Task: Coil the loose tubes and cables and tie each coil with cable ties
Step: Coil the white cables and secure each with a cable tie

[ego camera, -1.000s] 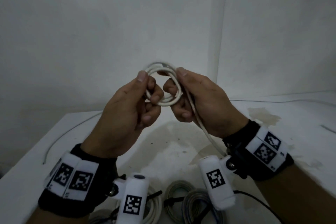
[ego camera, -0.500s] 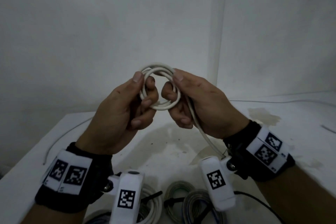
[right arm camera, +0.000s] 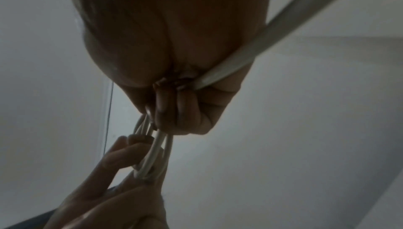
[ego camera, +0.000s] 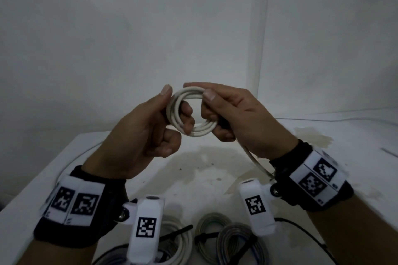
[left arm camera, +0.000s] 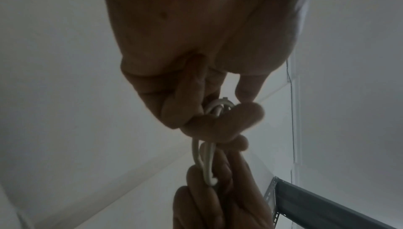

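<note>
left hand [ego camera: 142,133] gripping white cable coil [ego camera: 189,112] | right hand [ego camera: 234,118] pinching coil's opposite side, loose tail trailing under wrist | tied coils [ego camera: 226,236] lying at desk [ego camera: 215,170] near edge

Bare workrm/storage corner, plain white walls [ego camera: 107,38], stained white table [ego camera: 204,168], grey metal shelving upright [left arm camera: 327,203]

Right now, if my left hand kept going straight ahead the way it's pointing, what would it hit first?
Probably the bare white wall. The left hand points forward and up gripping the white cable coil; nothing else shows ahead, though depth is unclear.
</note>
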Demonstrator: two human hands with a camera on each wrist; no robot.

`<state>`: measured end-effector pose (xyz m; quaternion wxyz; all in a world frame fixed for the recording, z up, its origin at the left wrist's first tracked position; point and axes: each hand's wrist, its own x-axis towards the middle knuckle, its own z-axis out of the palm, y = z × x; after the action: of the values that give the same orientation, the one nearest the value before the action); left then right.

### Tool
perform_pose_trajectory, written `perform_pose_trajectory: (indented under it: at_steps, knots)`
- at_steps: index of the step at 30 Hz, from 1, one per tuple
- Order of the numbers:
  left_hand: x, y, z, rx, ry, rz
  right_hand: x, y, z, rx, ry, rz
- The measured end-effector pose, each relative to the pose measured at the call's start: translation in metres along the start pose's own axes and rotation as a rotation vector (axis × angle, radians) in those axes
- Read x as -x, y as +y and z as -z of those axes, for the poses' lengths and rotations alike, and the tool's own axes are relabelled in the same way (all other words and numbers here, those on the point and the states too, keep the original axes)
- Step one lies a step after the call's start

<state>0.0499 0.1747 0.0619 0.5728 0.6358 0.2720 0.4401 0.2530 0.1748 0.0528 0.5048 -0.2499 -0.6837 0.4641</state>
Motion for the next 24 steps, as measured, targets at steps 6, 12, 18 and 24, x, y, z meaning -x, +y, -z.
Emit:
perform_pose_trajectory:
  at_steps: [6, 12, 18, 24]
  knots:
    - [-0.0002, 0.0008, -0.0053, 0.091, 0.028, -0.045, 0.0000, -0.0009, 0.0029, -0.097, -0.004, 0.008]
    - [0.0017, 0.0010, 0.0002, 0.106, -0.098, 0.023, -0.0011, 0.0009, 0.0037, -0.033, -0.006, 0.010]
    - [0.0020, 0.0028, -0.0046, 0.061, -0.022, -0.059, -0.0004, 0.0009, 0.0009, -0.059, 0.002, -0.001]
    - [0.0003, -0.0003, 0.0014, 0.025, -0.089, -0.028, 0.0004, -0.0044, 0.0030, -0.066, -0.073, -0.059]
